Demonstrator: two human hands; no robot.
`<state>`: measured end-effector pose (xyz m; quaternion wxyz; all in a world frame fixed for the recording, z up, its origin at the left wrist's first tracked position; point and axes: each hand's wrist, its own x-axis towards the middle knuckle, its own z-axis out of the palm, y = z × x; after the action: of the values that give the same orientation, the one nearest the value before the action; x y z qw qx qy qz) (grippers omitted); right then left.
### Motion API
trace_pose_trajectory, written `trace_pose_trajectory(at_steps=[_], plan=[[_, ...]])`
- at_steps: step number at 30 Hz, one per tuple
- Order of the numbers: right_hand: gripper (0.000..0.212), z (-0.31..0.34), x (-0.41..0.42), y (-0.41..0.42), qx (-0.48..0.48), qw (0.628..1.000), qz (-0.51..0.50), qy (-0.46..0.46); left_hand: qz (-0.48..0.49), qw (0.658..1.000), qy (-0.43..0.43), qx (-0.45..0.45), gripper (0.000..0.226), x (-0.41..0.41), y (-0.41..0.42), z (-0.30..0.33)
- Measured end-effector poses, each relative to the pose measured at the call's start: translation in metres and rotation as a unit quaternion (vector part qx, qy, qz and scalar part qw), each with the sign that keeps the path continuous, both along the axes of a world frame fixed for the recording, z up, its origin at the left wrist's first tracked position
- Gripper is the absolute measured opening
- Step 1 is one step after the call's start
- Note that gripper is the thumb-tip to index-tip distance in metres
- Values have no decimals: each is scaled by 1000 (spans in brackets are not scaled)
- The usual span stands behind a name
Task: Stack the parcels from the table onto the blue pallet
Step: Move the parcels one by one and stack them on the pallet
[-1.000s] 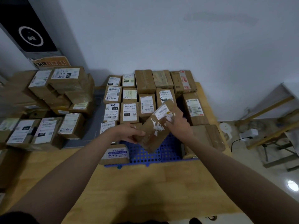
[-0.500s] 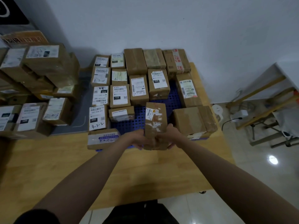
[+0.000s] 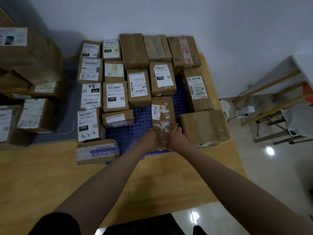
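Since the earlier frame, both hands had pushed the taped parcel [image 3: 163, 119] farther onto the blue pallet [image 3: 135, 133], so its far end now met the box labelled 032 [image 3: 162, 78] instead of lying back near the pallet's front edge. Left hand [image 3: 150, 139] and right hand [image 3: 176, 137] gripped the near end of that parcel from either side, fingers curled round its corners, with the right thumb laid on its top face. It lay flat on the pallet, long side running away from the hands.

Just to the right of the right hand sat a large plain box [image 3: 203, 127], close beside the parcel. To the left of the left hand, bare blue grid showed, and beyond it a low box with a torn label [image 3: 118, 117]. Farther left stood the box marked 4-3-2 [image 3: 88, 124] and, nearer, a box with a purple printed band [image 3: 98, 151] at the pallet's front corner. Beyond the hands, rows of labelled boxes covered the back of the pallet up to the wall.

Far to the left of the hands, more parcels [image 3: 32, 114] were piled on the wooden surface [image 3: 42, 175].
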<state>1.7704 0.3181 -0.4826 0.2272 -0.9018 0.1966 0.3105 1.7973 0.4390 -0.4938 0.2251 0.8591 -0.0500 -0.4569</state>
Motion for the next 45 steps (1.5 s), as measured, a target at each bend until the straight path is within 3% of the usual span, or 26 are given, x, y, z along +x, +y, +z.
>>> trace_pose_trajectory(at_steps=[4, 13, 22, 25, 30, 35, 37, 40, 45], plan=[[89, -7, 1, 1, -58, 998, 27, -2, 5, 999, -31, 32, 110, 3, -7, -10], [90, -5, 7, 1, -128, 990, 58, 19, 23, 1000, 5, 12, 122, 11, -9, -21], [82, 5, 7, 1, -176, 979, 101, 19, 17, 1000, 14, -5, 116, 10, -3, -16], [74, 11, 6, 5, -173, 979, 106, -1, -35, 999, 5, 24, 110, 14, 8, -6], [24, 42, 15, 5, -138, 981, 135, -19, -103, 992, -26, 61, 97, 23, 36, 28], [38, 84, 25, 11, -121, 964, 233, -28, -129, 982, -95, 105, 72, 31, 62, 81], [29, 96, 27, 15, -124, 952, 276, -36, -108, 980, -121, 115, 64, 28, 73, 98], [15, 114, 26, 23, -124, 936, 325, -57, -78, 981, -130, 123, 62, 12, 92, 125], [22, 139, 17, 50, -135, 908, 390, -75, -20, 976, -153, 152, 61, -24, 134, 148]])
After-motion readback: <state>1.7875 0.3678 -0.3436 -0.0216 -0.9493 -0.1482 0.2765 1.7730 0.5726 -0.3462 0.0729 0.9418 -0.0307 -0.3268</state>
